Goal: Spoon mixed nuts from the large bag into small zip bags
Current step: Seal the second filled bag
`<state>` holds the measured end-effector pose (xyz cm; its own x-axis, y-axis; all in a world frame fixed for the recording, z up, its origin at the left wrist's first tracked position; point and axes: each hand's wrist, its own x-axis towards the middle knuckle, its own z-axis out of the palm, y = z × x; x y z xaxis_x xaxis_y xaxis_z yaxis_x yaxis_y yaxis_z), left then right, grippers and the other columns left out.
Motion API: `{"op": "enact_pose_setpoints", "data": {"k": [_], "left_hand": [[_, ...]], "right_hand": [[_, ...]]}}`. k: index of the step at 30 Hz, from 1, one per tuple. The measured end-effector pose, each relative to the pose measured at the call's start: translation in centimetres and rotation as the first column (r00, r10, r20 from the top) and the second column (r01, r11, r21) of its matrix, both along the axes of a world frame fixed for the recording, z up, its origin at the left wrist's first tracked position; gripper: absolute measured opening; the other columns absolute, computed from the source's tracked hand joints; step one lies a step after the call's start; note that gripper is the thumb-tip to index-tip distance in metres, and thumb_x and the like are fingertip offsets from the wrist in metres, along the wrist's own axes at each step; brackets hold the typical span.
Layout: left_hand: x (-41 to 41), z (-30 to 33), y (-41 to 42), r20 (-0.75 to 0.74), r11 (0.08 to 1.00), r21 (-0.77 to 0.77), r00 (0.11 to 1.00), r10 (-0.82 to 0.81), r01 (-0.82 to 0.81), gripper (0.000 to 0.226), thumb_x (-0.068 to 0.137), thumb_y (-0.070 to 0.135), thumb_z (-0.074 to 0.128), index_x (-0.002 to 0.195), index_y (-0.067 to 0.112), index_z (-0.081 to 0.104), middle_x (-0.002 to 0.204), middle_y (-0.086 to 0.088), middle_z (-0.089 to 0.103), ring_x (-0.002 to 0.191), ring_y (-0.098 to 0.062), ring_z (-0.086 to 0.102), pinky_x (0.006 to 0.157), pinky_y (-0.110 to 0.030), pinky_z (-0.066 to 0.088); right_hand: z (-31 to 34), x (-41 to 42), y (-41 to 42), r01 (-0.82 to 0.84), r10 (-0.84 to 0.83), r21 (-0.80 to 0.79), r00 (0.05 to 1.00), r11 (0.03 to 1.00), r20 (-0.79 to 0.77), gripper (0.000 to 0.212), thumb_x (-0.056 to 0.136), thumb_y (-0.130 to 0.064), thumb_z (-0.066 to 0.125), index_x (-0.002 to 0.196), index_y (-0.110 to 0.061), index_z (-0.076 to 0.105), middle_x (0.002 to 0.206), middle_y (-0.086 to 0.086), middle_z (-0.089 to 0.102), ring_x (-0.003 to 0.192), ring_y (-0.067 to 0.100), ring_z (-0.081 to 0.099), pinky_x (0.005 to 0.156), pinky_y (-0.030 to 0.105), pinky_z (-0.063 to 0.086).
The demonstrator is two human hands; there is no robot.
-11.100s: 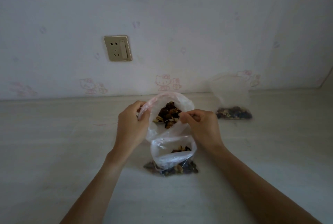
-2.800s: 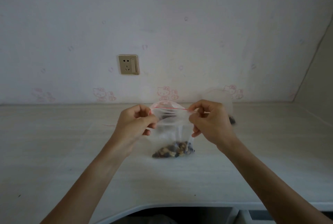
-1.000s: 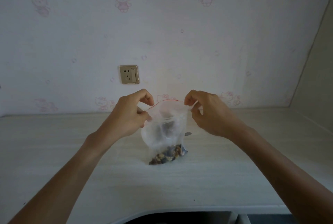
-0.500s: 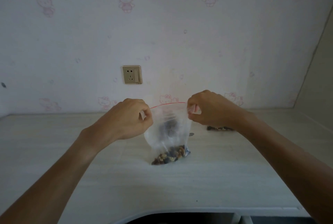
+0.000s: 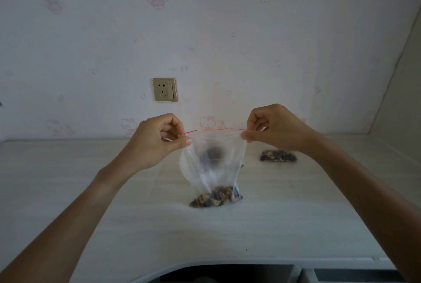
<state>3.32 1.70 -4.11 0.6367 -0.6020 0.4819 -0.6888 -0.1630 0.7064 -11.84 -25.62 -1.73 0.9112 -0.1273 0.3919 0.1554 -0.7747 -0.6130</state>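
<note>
A small clear zip bag [image 5: 216,169] with a red zip line stands upright on the pale desk [image 5: 296,214], a layer of mixed nuts at its bottom. My left hand [image 5: 157,141] pinches the left end of the zip strip. My right hand [image 5: 275,130] pinches the right end, so the top edge is stretched flat between them. Behind the small bag, blurred through its plastic, the large bag [image 5: 213,154] of nuts shows as a dark patch. No spoon is visible.
Another small bag of nuts [image 5: 278,155] lies flat on the desk at the back right, partly behind my right wrist. A wall socket [image 5: 165,90] sits on the papered wall. The desk's curved front edge [image 5: 205,264] runs along the bottom.
Both hands have drawn apart along the red zip line, pulling the bag's top straight and flat. The bag stays standing on the same spot.
</note>
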Motion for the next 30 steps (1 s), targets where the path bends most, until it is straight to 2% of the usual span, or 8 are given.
{"op": "enact_pose_setpoints", "data": {"k": [4, 8, 12, 14, 19, 23, 27, 30], "left_hand": [[0.0, -1.4, 0.1, -0.163, 0.994, -0.107, 0.985, -0.052, 0.035, 0.048, 0.068, 0.032, 0.094, 0.107, 0.026, 0.065, 0.097, 0.004, 0.077, 0.085, -0.011, 0.075, 0.074, -0.018, 0.057], [-0.3, -4.5, 0.1, -0.359, 0.983, -0.17, 0.925, -0.124, 0.066, 0.068, 0.065, 0.024, 0.098, 0.123, 0.021, 0.063, 0.113, -0.001, 0.077, 0.101, -0.018, 0.076, 0.079, -0.022, 0.059], [-1.0, -8.2, -0.4, -0.45, 0.987, -0.086, 0.878, -0.16, 0.136, 0.06, 0.071, 0.022, 0.095, 0.124, 0.019, 0.067, 0.118, 0.0, 0.077, 0.111, -0.018, 0.073, 0.091, -0.028, 0.059], [-1.3, -9.8, -0.9, -0.46, 0.988, -0.042, 0.875, -0.153, 0.151, 0.053, 0.072, 0.026, 0.093, 0.12, 0.016, 0.071, 0.116, 0.002, 0.078, 0.111, -0.016, 0.073, 0.095, -0.028, 0.057], [-1.5, -12.3, -2.1, -0.454, 1.0, -0.022, 0.891, -0.024, 0.016, 0.052, 0.077, 0.04, 0.086, 0.099, -0.004, 0.072, 0.098, 0.001, 0.081, 0.094, -0.008, 0.075, 0.078, -0.018, 0.054], [-1.7, -12.0, -2.6, -0.437, 0.993, -0.115, 0.899, -0.032, -0.02, 0.04, 0.082, 0.04, 0.079, 0.097, 0.003, 0.076, 0.092, -0.005, 0.081, 0.089, -0.02, 0.077, 0.078, -0.027, 0.057], [-2.4, -11.2, -3.2, -0.432, 0.978, -0.208, 0.899, -0.07, -0.024, 0.033, 0.093, 0.044, 0.073, 0.09, 0.012, 0.075, 0.083, -0.011, 0.079, 0.072, -0.02, 0.076, 0.064, -0.024, 0.058], [-3.4, -10.5, -4.1, -0.532, 0.964, -0.265, 0.838, -0.123, -0.026, 0.035, 0.096, 0.056, 0.065, 0.092, 0.023, 0.076, 0.091, -0.013, 0.079, 0.083, -0.033, 0.078, 0.076, -0.044, 0.063]], "right_hand": [[-1.6, 0.2, -0.2, -0.026, 0.022, 0.187, 0.999, 0.982, 0.023, 0.023, 0.083, -0.015, 0.085, 0.088, -0.011, 0.063, 0.08, 0.002, 0.078, 0.072, 0.017, 0.075, 0.068, 0.028, 0.059], [-4.5, 0.4, -0.3, 0.011, 0.01, 0.39, 0.999, 0.921, -0.053, 0.065, 0.061, -0.041, 0.094, 0.112, -0.021, 0.059, 0.097, -0.005, 0.078, 0.085, 0.013, 0.076, 0.066, 0.025, 0.06], [-8.2, 0.6, 0.4, 0.033, 0.056, 0.459, 0.982, 0.888, -0.178, 0.089, 0.049, -0.054, 0.097, 0.123, -0.022, 0.06, 0.109, -0.002, 0.077, 0.099, 0.013, 0.075, 0.088, 0.034, 0.06], [-9.9, 0.8, 1.1, 0.037, 0.083, 0.466, 0.969, 0.884, -0.234, 0.081, 0.056, -0.055, 0.094, 0.124, -0.025, 0.063, 0.112, -0.005, 0.076, 0.103, 0.01, 0.073, 0.093, 0.033, 0.058], [-12.9, 1.6, 3.4, 0.056, 0.055, 0.521, 0.979, 0.852, -0.196, 0.018, 0.094, -0.033, 0.073, 0.109, -0.024, 0.078, 0.106, -0.008, 0.079, 0.1, 0.005, 0.072, 0.088, 0.024, 0.052], [-13.1, 1.4, 3.8, 0.064, 0.03, 0.596, 0.989, 0.8, -0.146, 0.03, 0.105, -0.031, 0.056, 0.099, -0.015, 0.081, 0.104, -0.001, 0.08, 0.103, 0.017, 0.073, 0.093, 0.032, 0.053], [-13.1, 0.7, 4.3, 0.026, 0.017, 0.687, 0.998, 0.726, -0.056, 0.041, 0.107, -0.032, 0.049, 0.099, -0.004, 0.078, 0.102, 0.01, 0.079, 0.101, 0.027, 0.075, 0.097, 0.038, 0.056], [-13.3, -0.1, 4.8, 0.01, -0.01, 0.745, 1.0, 0.666, -0.004, 0.043, 0.103, -0.037, 0.054, 0.101, 0.0, 0.075, 0.103, 0.016, 0.078, 0.1, 0.032, 0.074, 0.095, 0.039, 0.057]]}}
